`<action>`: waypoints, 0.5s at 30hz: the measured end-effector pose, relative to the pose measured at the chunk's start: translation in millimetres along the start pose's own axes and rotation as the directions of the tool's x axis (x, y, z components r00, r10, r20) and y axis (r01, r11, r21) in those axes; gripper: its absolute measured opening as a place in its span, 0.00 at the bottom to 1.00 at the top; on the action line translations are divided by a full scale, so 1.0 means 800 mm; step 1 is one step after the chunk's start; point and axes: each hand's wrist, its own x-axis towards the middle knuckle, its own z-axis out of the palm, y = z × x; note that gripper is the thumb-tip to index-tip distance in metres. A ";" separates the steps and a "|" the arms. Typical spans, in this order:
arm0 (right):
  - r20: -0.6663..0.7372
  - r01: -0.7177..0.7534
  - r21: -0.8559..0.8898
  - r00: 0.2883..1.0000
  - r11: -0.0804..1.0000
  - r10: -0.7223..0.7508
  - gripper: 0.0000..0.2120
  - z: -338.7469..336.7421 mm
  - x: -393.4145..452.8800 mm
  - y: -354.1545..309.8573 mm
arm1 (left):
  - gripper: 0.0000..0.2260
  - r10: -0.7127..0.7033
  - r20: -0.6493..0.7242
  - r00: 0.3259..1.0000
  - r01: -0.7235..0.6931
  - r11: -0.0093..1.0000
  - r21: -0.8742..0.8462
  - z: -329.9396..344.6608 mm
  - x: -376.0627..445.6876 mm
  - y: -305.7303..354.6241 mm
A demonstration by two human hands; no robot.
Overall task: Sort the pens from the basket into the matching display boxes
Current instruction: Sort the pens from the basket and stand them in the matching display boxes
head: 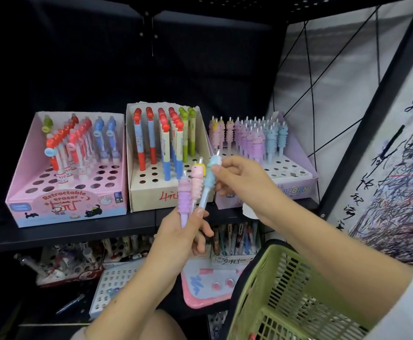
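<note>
The person's left hand (176,231) is gripping a small fan of three unicorn-topped pens by their lower barrels: a lilac ribbed pen (184,197), a pink pen with a yellow mane (197,179) and a pale blue fuzzy-looking pen (209,182). The right hand (242,177) is pinching the head of the blue pen, its fingers (219,169) curled onto the pen's top, apparently drawing it out of the bunch.

All three pens are hovering just in front of the lavender cardboard display box printed "UNICORN" (296,190), whose back rows are holding matching pastel pens and whose front holes are showing empty. To that box's left are standing a cream cardboard box of red, blue and green pens (151,192) and, beyond it, a pink eraser-pen box (65,207). The green plastic mesh basket (286,290) is hanging below the unicorn box, beside the right forearm.

The likely trouble: pulling the blue pen free could drag its neighbours loose, since the left hand is holding all three in one grip, and a dropped pen would fall to the cluttered lower shelf (127,271).
</note>
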 end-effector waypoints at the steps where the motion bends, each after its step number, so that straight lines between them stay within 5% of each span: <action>1: -0.043 0.015 0.011 0.999 1.000 -0.014 0.05 -0.006 0.003 -0.001 | 0.09 -0.001 -0.004 1.000 0.001 1.000 0.007 0.001 0.000 -0.001; 4: -0.254 0.089 0.040 0.964 0.995 -0.076 0.05 -0.041 0.017 -0.005 | 0.10 0.012 -0.022 1.000 -0.011 0.998 0.060 0.003 0.005 -0.002; 9: -0.566 0.152 -0.164 0.795 0.975 -0.219 0.06 -0.121 0.048 -0.012 | 0.11 -0.005 -0.013 1.000 0.006 0.997 0.078 0.018 0.020 0.002; 11: -0.596 0.123 -0.337 0.740 0.933 -0.313 0.10 -0.147 0.060 -0.008 | 0.11 -0.020 -0.006 1.000 0.020 0.998 0.064 0.026 0.025 0.002; 15: -0.534 0.020 -0.580 0.745 0.815 -0.398 0.11 -0.176 0.078 0.010 | 0.11 -0.044 0.016 0.999 0.043 0.998 0.039 0.038 0.027 0.000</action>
